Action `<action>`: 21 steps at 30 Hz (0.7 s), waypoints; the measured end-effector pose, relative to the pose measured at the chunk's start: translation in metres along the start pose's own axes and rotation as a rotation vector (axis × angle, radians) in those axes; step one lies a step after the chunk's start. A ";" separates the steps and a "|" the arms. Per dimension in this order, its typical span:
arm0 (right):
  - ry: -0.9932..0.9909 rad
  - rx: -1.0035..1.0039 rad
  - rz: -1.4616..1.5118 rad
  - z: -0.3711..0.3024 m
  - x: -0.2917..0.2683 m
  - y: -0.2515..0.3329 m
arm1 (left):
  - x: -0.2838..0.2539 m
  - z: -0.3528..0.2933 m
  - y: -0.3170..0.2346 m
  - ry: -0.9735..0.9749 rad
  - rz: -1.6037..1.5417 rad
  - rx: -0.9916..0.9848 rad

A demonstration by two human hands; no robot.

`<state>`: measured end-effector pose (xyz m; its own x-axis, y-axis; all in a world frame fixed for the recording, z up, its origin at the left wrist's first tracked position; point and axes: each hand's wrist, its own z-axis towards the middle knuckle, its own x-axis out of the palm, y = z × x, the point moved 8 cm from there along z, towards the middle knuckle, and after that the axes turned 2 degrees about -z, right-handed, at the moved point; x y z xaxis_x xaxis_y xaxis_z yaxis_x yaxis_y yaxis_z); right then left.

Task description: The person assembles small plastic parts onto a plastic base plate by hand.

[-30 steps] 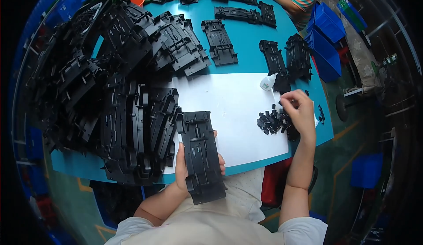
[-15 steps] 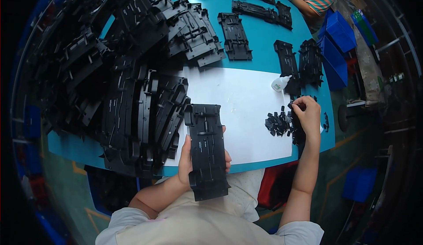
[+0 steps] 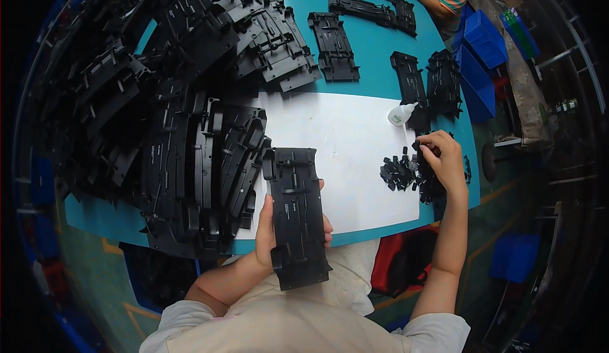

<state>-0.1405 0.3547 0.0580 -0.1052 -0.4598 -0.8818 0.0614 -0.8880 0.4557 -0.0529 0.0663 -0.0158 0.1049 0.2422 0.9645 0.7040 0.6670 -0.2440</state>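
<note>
My left hand [image 3: 264, 231] grips a long black plastic chassis plate [image 3: 295, 216] from beneath. The plate tilts over the table's front edge, close to my body, with its ribbed face showing. My right hand [image 3: 446, 161] is over the small black parts at the right side of the table. Its thumb and index finger are pinched together at a small black piece [image 3: 417, 145]. Just left of that hand, a loose pile of small black pieces [image 3: 397, 175] lies on a white sheet [image 3: 352, 162]. More small parts lie partly hidden under my right hand.
Tall stacks of black chassis plates [image 3: 171, 156] crowd the left. A white dropper bottle [image 3: 399, 115] stands near more plates [image 3: 444, 83] at right. Another plate [image 3: 334, 47] lies beyond the sheet. A person's arm [image 3: 428, 0] is at the far right, by blue bins [image 3: 485, 39].
The whole view has shifted slightly. My right hand has moved a little away from me over the small parts, fingers still pinched. My left hand holds the plate as before.
</note>
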 end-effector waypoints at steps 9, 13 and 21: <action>-0.199 -0.228 -0.349 0.000 0.003 0.020 | 0.004 0.012 0.002 0.037 -0.022 -0.004; -0.178 -0.297 -0.526 0.007 0.006 0.022 | 0.008 0.015 0.003 0.031 -0.085 -0.010; 0.147 -0.281 0.150 0.015 0.018 0.100 | -0.006 -0.008 0.002 0.023 -0.076 -0.025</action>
<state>-0.1515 0.2574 0.0901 0.0686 -0.5609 -0.8250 0.3384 -0.7649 0.5481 -0.0464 0.0608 -0.0210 0.0659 0.1752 0.9823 0.7278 0.6650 -0.1674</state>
